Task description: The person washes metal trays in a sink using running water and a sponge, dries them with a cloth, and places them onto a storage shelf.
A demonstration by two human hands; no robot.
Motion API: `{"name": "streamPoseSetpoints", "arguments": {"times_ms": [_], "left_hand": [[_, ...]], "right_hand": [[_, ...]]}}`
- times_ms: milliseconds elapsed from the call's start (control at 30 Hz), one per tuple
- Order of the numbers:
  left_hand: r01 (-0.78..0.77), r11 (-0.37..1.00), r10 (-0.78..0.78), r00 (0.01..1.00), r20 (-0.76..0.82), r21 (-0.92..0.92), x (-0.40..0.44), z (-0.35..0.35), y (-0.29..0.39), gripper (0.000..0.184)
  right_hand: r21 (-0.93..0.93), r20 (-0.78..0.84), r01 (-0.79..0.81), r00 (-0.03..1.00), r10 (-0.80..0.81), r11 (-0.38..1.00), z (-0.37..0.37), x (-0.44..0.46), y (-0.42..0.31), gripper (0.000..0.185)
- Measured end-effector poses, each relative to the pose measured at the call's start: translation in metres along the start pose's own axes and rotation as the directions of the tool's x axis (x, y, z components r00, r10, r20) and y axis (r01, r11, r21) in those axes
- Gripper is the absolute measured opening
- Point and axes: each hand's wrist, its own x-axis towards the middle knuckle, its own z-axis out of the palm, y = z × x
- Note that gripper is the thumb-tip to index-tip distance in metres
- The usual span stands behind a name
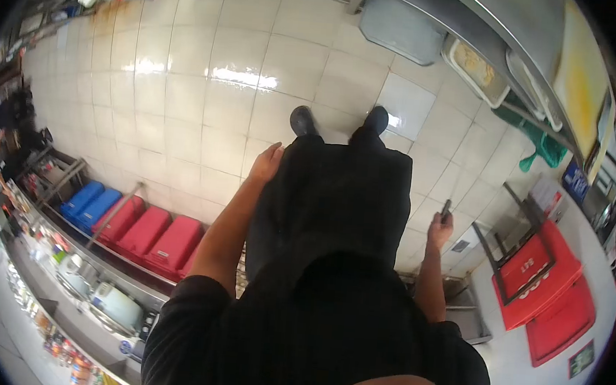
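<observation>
Black object [447,203], small and narrow, sits in the right hand [440,227]; one end sticks out past the fingers, type can't be told at this size. Right fingers are closed around it, arm out from the body, hand well apart from the trousers [336,202]. Left hand [265,162] hangs just beside the thigh, fingers loosely curled; nothing shows in them, but the palm is hidden, so exact gap and contents: can't tell. Nearest the right fingers, on the outer side: red chair [539,276], metal legs toward the hand, apart from it. Ahead and outward of those fingers: green item [543,149], food tray [473,64]. Left fingers have red bins [177,244] outward and behind, blue bins [83,200] farther out. Shoes [304,122] are ahead of the left fingers, on floor [235,20] tile with shiny patches. Handling, my read: hold the object mid-body with a full wrap, not by the tip; protruding end pointed away from the leg; elbow tucked so the knuckles clear the chair legs; short, flat steps, since the shine could mean wet tile.
</observation>
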Motion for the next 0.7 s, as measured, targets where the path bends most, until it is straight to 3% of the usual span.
{"name": "streamPoseSetpoints", "arguments": {"times_ms": [67,100,133,200,267,300,333,500,700], "left_hand": [[0.040,0.999,-0.040,0.999,0.004,-0.012,-0.007,0.038,0.000,0.056],[0.044,0.999,-0.044,0.999,-0.017,-0.024,-0.005,-0.014,-0.063,0.056],[0.029,0.998,-0.030,0.999,-0.020,-0.055,-0.005,-0.003,-0.076,0.056],[0.022,0.998,-0.025,0.999,-0.046,-0.064,0.003,0.005,-0.101,0.053],[0.034,0.998,-0.035,0.999,-0.027,-0.045,0.013,0.024,-0.122,0.051],[0.036,0.998,-0.038,0.999,-0.038,-0.048,0.014,0.031,-0.130,0.052],[0.033,0.998,-0.036,0.998,-0.056,-0.049,0.020,0.031,-0.131,0.053],[0.048,0.979,-0.077,0.987,-0.140,-0.196,0.038,0.011,-0.134,0.049],[0.094,0.957,-0.135,0.982,-0.135,-0.274,0.063,-0.013,-0.142,0.047]], "right_hand": [[-0.207,0.015,0.248,0.968,-0.250,0.946,-0.004,0.022,-0.058,0.022],[-0.178,0.089,0.328,0.944,-0.316,0.928,0.081,-0.004,-0.082,0.022],[-0.244,0.173,0.366,0.927,-0.332,0.898,0.099,0.009,-0.096,0.031],[-0.253,0.305,0.275,0.932,-0.193,0.928,0.167,0.028,-0.156,0.034],[-0.132,0.281,0.464,0.865,-0.415,0.876,0.252,0.068,-0.153,0.031],[-0.193,0.292,0.399,0.896,-0.336,0.897,0.295,0.082,-0.154,0.032],[-0.234,0.285,0.494,0.859,-0.426,0.837,0.340,0.100,-0.153,0.033],[-0.220,0.288,0.449,0.878,-0.382,0.866,0.540,0.177,-0.178,0.036],[-0.114,0.132,0.479,0.876,-0.464,0.870,0.705,0.274,-0.230,0.045]]}}
